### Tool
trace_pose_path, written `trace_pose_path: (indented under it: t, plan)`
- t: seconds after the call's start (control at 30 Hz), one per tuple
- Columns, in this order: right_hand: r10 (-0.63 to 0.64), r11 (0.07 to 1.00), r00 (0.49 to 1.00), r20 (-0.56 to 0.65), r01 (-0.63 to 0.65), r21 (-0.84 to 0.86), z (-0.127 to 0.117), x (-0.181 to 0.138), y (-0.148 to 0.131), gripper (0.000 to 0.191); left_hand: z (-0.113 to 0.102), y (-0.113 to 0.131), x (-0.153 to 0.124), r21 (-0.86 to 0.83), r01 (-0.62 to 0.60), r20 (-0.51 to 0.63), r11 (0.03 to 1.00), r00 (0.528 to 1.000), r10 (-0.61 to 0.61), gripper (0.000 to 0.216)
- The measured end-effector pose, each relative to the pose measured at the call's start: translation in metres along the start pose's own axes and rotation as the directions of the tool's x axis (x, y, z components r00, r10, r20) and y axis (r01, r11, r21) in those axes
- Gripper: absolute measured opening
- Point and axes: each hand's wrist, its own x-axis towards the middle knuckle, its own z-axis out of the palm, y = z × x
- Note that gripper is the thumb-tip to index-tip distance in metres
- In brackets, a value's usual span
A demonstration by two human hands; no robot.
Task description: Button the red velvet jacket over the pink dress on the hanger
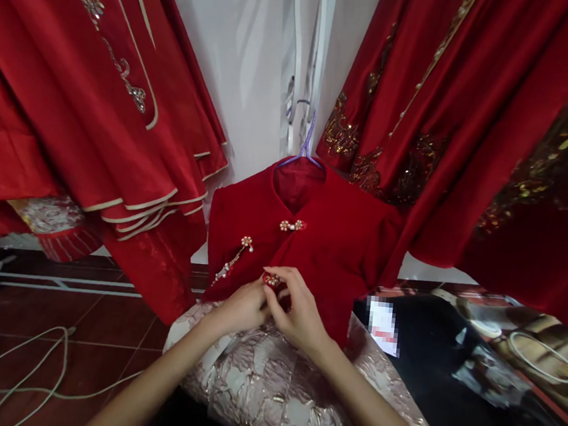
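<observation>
A red velvety top (334, 244) with a V-shaped neck hangs in front of me on a purple hanger (307, 141). A pearl-and-gold frog button (291, 226) fastens its neck, and a beaded tassel brooch (233, 262) lies on its left chest. Low on the front, my right hand (299, 311) pinches a jewelled button (271, 279) between thumb and forefinger. Right beside it, my left hand (247, 306) is closed at the same spot, its fingertips partly hidden behind the right hand. Both hands are over the shiny patterned fabric (258, 378) on my lap.
Long red garments hang at left (105, 135) and right (451, 142), the right one sequinned. A black surface (420, 360) at right bears a white label (383, 326) and a clear plastic bag (492, 377). Shoes (547, 349) are beyond. White cables (63, 359) trail over the tiled floor.
</observation>
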Motion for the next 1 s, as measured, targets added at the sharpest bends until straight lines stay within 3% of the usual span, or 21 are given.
trace_pose_path:
  t: [0.13,0.23,0.3,0.37,0.43,0.57,0.73,1.0]
  plan:
    - [0.075,0.997,0.996,-0.041,-0.075,-0.005,0.004,0.001,0.02,0.03,-0.009,-0.001,0.001,0.021,-0.024,-0.085,0.999,0.996,0.025,0.023]
    - [0.084,0.996,0.995,-0.056,-0.084,-0.005,-0.001,0.003,0.031,0.027,-0.022,0.0,0.003,-0.014,-0.013,-0.275,1.0,0.961,0.009,0.02]
    - [0.086,0.996,0.995,-0.049,-0.086,-0.011,-0.004,0.003,0.034,0.026,-0.032,-0.002,0.003,-0.037,-0.004,-0.46,0.999,0.888,-0.013,0.019]
    - [0.087,0.996,0.996,-0.031,-0.087,-0.007,-0.004,0.002,0.035,0.025,-0.039,-0.006,0.003,-0.045,0.008,-0.62,0.999,0.783,-0.035,0.021]
    - [0.088,0.996,0.996,-0.017,-0.088,0.004,-0.003,0.002,0.035,0.024,-0.042,-0.013,0.004,-0.033,0.039,-0.69,0.999,0.722,-0.051,0.029]
    - [0.098,0.995,0.995,0.004,-0.098,0.026,-0.001,0.003,0.033,0.025,-0.042,-0.027,0.006,-0.037,0.081,-0.645,0.996,0.759,-0.085,0.033]
    - [0.108,0.993,0.994,-0.018,-0.107,0.051,-0.002,0.004,0.03,0.022,-0.043,-0.035,0.008,-0.086,0.133,-0.684,0.987,0.713,-0.155,0.021]
    - [0.132,0.973,0.991,-0.011,-0.127,0.192,-0.004,0.028,0.014,0.019,-0.039,-0.032,0.009,-0.205,0.114,-0.63,0.972,0.744,-0.22,0.028]
